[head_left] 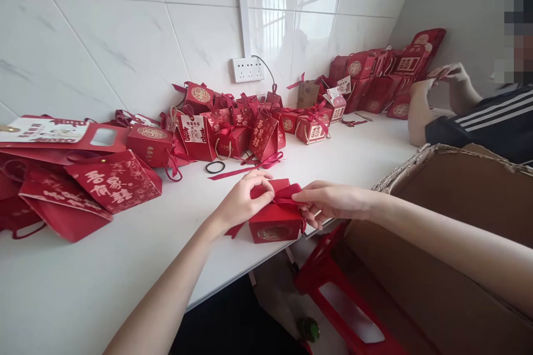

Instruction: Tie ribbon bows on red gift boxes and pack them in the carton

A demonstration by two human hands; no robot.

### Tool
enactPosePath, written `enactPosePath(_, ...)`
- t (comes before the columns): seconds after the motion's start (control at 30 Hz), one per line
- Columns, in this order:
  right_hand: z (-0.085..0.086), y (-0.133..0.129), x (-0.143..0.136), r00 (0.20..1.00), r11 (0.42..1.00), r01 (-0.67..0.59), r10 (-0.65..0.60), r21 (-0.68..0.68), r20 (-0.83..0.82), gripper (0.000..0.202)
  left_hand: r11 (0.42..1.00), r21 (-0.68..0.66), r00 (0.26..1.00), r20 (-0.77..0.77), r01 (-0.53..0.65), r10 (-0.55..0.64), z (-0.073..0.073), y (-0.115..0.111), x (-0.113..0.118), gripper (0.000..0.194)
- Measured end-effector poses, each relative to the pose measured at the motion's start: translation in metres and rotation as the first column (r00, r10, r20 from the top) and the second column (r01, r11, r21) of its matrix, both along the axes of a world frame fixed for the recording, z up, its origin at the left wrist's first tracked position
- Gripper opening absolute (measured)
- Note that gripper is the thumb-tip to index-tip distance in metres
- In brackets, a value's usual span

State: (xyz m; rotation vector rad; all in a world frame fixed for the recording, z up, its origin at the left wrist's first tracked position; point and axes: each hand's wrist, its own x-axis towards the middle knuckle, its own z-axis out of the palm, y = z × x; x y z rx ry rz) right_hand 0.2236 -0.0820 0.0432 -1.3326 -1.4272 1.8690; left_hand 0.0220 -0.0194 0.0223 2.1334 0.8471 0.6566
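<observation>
A small red gift box [272, 226] with a gold emblem on its front sits at the table's front edge. Across its top runs a red ribbon [287, 193], looped into what looks like a bow. My left hand [247, 197] pinches the ribbon near its middle, thumb and forefinger curled together. From the right, my right hand [322, 199] grips a loop of the same ribbon between thumb and fingers. A ribbon tail hangs out at the box's left side, and a twisted red cord shows at its right, below my right fingers.
Several finished-looking red boxes [233, 138] crowd the wall side of the white table [175, 244]; larger red bags [112, 183] lie left. A black ring [215, 167] lies behind my left hand. At right stand an open cardboard carton [449, 205], a red stool [320, 266] and another person's arm [449, 116].
</observation>
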Motion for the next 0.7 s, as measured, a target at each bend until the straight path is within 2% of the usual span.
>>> enactPosePath(0.07, -0.003, 0.002, 0.001, 0.999, 1.0, -0.031, 0.031, 0.0, 0.008, 0.037, 1.0, 0.03, 1.0, -0.011, -0.004, 0.004, 0.0, -0.001, 0.0, 0.012)
enactPosePath(0.27, 0.001, -0.004, -0.001, 0.975, 0.984, -0.108, 0.077, 0.144, 0.209, 0.042, 0.995, 0.071, 0.997, 0.007, -0.072, 0.072, -0.005, -0.002, 0.002, 0.013)
enactPosePath(0.43, 0.009, -0.011, -0.006, 0.953, 0.979, -0.145, 0.1, 0.141, 0.287, 0.036, 0.991, 0.067, 0.993, 0.032, -0.119, 0.117, -0.005, -0.006, 0.006, 0.013)
enactPosePath(0.53, 0.014, -0.009, -0.004, 0.93, 0.97, -0.213, 0.165, 0.116, 0.33, 0.033, 0.99, 0.056, 0.991, 0.039, -0.131, 0.129, -0.005, -0.007, 0.008, 0.014)
enactPosePath(0.6, 0.02, -0.006, 0.002, 0.866, 0.942, -0.322, 0.254, 0.092, 0.431, 0.032, 0.99, 0.04, 0.99, 0.047, -0.133, 0.131, -0.006, -0.007, 0.009, 0.014)
enactPosePath(0.7, 0.033, -0.008, 0.01, 0.67, 0.875, -0.483, 0.347, 0.032, 0.656, 0.034, 0.993, 0.017, 0.992, 0.065, -0.113, 0.112, -0.006, -0.009, 0.011, 0.014)
